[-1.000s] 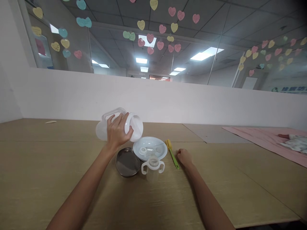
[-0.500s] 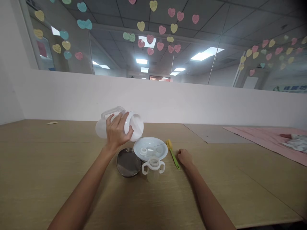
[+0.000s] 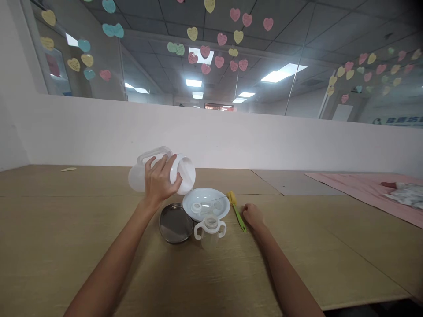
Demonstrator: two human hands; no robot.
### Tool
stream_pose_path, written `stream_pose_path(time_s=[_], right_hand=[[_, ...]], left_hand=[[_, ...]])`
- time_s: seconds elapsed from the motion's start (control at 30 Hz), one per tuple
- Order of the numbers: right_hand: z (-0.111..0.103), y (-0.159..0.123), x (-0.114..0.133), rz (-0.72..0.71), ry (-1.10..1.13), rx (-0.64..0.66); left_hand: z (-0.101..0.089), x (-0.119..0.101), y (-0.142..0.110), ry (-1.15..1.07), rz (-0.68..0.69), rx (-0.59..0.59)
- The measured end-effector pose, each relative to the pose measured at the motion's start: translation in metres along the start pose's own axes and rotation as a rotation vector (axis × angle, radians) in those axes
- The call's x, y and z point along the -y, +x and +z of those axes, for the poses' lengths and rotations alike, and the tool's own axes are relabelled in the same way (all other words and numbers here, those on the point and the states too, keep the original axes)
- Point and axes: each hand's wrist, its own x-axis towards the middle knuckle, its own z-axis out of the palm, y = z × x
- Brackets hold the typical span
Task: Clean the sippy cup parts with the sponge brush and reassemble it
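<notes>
My left hand (image 3: 160,178) is wrapped round a translucent white plastic pitcher (image 3: 185,174), tilted onto its side with its mouth facing right and down. Below that mouth, a white bowl (image 3: 206,192) holds water and some clear and white bottle parts (image 3: 207,207). In front of the bowl stands a clear baby bottle (image 3: 210,231) with two white handles and an uncapped neck. My right hand (image 3: 253,214) rests on the table as a loose fist, just right of a bottle brush (image 3: 238,215) with a yellow head and green handle; nothing shows in it.
A round dark metal tray (image 3: 176,223) lies left of the bottle, against the bowl. At the right, a pink cloth (image 3: 363,189) has a patterned item on it. A thin flat piece (image 3: 68,169) lies far left. A white wall backs the table (image 3: 198,281).
</notes>
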Motion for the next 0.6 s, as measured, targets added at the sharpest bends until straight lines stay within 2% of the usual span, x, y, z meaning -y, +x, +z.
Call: stream_pose_path(time_s=[0.2,0.3,0.47,0.6], right_hand=[[-0.002,-0.001,0.003,0.013,0.004,-0.006],[-0.003,-0.001,0.004,0.021,0.003,-0.007],[-0.004,-0.002,0.004,0.026,0.0,-0.003],[-0.004,-0.002,0.004,0.024,0.001,-0.003]], left_hand=[[-0.004,0.013,0.007,-0.073,-0.219,0.031],[-0.013,0.009,0.012,-0.085,-0.294,0.063],[-0.034,-0.027,0.021,-0.085,-0.193,0.217],[-0.039,-0.052,0.019,-0.027,-0.056,0.294]])
